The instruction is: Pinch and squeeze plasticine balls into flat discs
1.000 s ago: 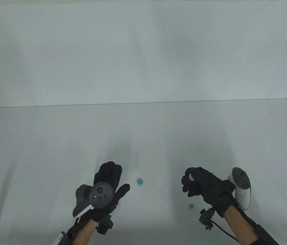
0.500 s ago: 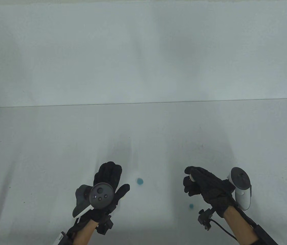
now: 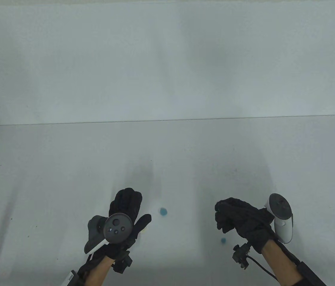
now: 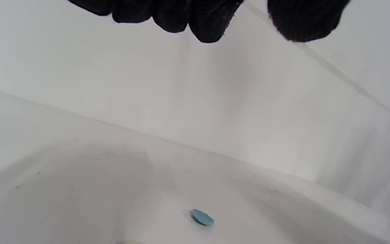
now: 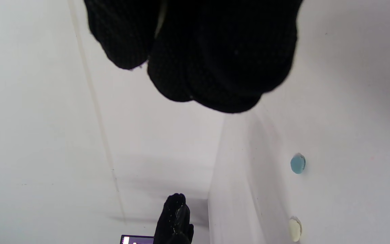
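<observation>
My right hand (image 3: pixel 222 214) is curled tight around a small white plasticine piece. Only a pale sliver of it (image 5: pixel 161 15) shows between the fingers in the right wrist view. My left hand (image 3: pixel 139 205) is open and empty with its fingers stretched out, low over the table. A flattened blue disc (image 3: pixel 163 211) lies between the hands. It also shows in the left wrist view (image 4: pixel 201 217) and the right wrist view (image 5: pixel 297 163). A smaller blue piece (image 3: pixel 223 240) lies near my right wrist. A cream disc (image 5: pixel 295 229) lies by my left thumb.
The white table (image 3: pixel 66 166) meets a white wall at its far edge (image 3: pixel 167 120). All the pieces lie in the near middle strip of the table.
My right hand's fingers have closed over the white piece, which showed between thumb and finger before and is now hidden in the table view. My left hand has not moved.
</observation>
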The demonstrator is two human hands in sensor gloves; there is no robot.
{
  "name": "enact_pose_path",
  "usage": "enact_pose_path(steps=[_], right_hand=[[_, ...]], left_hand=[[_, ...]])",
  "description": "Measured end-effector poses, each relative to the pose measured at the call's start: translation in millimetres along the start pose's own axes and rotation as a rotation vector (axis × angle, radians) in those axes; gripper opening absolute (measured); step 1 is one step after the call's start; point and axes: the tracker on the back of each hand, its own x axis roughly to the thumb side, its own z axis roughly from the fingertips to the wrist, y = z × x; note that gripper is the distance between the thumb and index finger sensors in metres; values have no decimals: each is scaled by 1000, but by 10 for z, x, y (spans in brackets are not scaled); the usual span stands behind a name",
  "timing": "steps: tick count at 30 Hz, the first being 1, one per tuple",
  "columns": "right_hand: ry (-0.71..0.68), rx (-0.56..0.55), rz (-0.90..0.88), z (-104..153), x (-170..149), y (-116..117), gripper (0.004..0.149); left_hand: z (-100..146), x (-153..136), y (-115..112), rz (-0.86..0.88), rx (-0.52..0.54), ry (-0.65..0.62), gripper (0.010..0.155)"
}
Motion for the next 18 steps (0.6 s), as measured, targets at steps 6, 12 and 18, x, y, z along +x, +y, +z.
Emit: enact_pose_path(steps=[6, 12, 18], right_hand=[[1, -39, 22, 11, -27, -8, 41], [41, 15, -117, -2, -147, -56, 76], [59, -29, -28, 0, -123, -54, 55]], left_hand=[[5, 2, 7, 0, 6, -2, 77], [6, -3, 4, 0, 7, -1, 77], [6, -6, -1, -2, 5, -1, 77]])
